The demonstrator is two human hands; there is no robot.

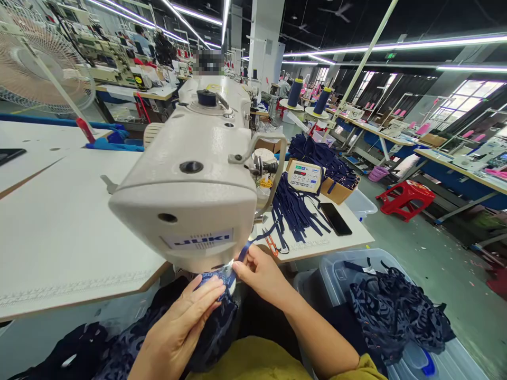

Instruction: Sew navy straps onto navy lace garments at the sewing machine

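My left hand (180,327) lies on a dark navy lace garment (214,338), with its fingertips pressing the fabric just under the head of a white sewing machine (194,179). My right hand (259,274) pinches a thin navy strap (247,245) that runs from the needle area out toward a pile of similar straps (295,208) on the table. The needle itself is hidden behind the machine head.
A white table (59,232) stretches left. A control panel (304,177), a black phone (336,218), a cardboard box of navy straps (336,174) and orange snips (271,244) lie to the right. A clear bin (396,311) holds lace pieces. A fan (35,58) stands at far left, a red stool (406,196) in the aisle.
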